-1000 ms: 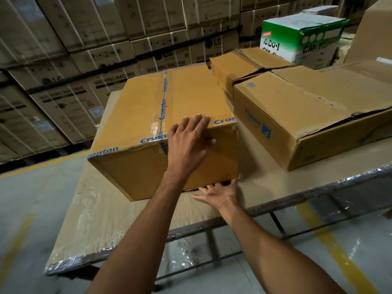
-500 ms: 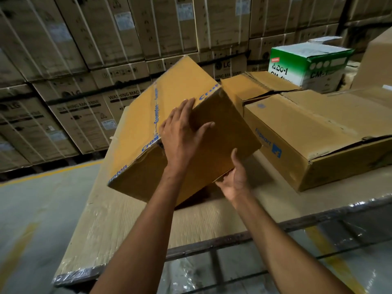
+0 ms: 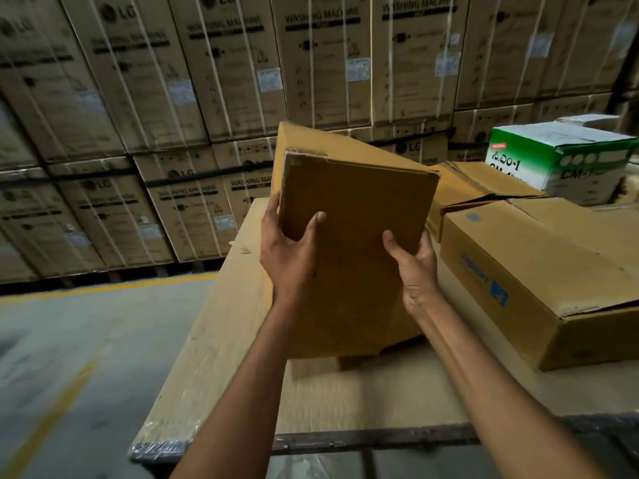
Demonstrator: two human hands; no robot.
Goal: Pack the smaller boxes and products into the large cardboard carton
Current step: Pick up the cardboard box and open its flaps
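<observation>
Washing-machine cartons [image 3: 325, 63] walled the room behind the table [image 3: 345, 402], where the left hand [image 3: 290, 250] and right hand [image 3: 416, 267] each gripped an edge of a tipped-up box [image 3: 356, 209].

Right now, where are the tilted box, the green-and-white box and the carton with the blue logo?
tilted box [image 3: 352, 243]: head view, its broad brown face.
green-and-white box [image 3: 594, 157]: head view, its green side.
carton with the blue logo [image 3: 570, 254]: head view, its bare top.
</observation>
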